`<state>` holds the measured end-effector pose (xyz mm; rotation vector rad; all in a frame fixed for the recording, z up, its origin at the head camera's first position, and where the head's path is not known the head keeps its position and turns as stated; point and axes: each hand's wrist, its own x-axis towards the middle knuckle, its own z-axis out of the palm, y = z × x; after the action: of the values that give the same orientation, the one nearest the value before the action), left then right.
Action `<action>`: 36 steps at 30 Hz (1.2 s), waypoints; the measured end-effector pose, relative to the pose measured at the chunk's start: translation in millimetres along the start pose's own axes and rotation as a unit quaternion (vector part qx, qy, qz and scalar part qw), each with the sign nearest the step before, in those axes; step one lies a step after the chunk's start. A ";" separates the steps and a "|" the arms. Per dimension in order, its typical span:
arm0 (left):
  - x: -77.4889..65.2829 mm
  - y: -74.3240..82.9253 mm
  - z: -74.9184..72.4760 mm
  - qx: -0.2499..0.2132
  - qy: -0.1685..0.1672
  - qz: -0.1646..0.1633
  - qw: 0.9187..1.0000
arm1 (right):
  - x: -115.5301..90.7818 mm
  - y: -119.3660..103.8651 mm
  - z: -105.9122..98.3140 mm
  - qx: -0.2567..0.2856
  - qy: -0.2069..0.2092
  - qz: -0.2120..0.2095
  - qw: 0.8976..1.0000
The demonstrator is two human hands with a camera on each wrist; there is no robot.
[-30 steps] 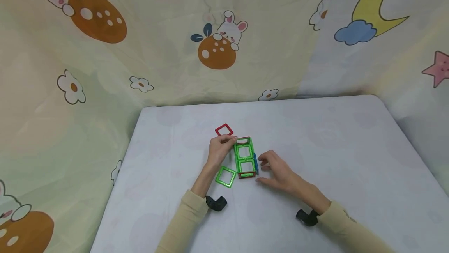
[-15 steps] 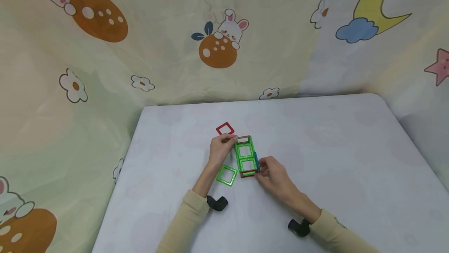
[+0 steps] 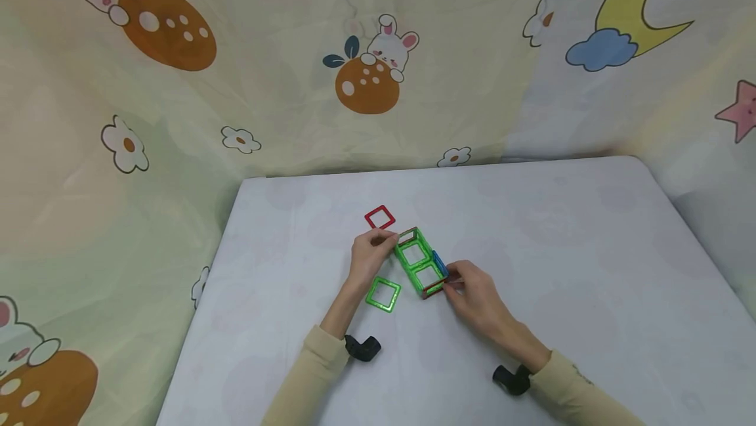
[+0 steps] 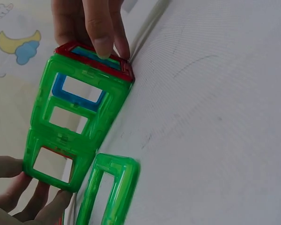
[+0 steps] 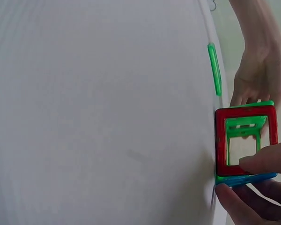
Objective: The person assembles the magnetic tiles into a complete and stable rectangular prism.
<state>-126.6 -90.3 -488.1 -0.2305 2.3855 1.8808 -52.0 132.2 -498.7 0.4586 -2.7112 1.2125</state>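
A box-shaped build of green, red and blue magnetic tiles (image 3: 420, 265) lies between both hands at mid-table. My left hand (image 3: 369, 260) grips its far left end, with thumb and fingers around the green frame (image 4: 63, 136) in the left wrist view. At the near right end, my right hand (image 3: 480, 296) pinches it. The right wrist view has that thumb on the red end tile (image 5: 246, 112) and the other fingers by the blue side tile (image 5: 248, 180). A loose green square tile (image 3: 378, 306) lies just left of the build.
Beyond the left hand lies a loose red square tile (image 3: 374, 211). A white cloth covers the table (image 3: 567, 249), and a printed curtain (image 3: 266, 71) hangs behind it. Black wrist cameras (image 3: 363, 348) sit on both wrists.
My right hand has come in from the right and taken hold of the build's near end. That end has swung rightward, so the build lies slanted. The left hand stays nearly still.
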 end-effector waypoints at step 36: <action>-33.2 -1.7 -1.0 0.040 -0.038 -0.018 0.998 | 60.1 36.4 -20.3 0.001 -0.020 0.037 0.999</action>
<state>-93.5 -89.7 -483.9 -0.1904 2.3844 1.7418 -120.8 157.0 -496.1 0.3897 -2.7836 1.2380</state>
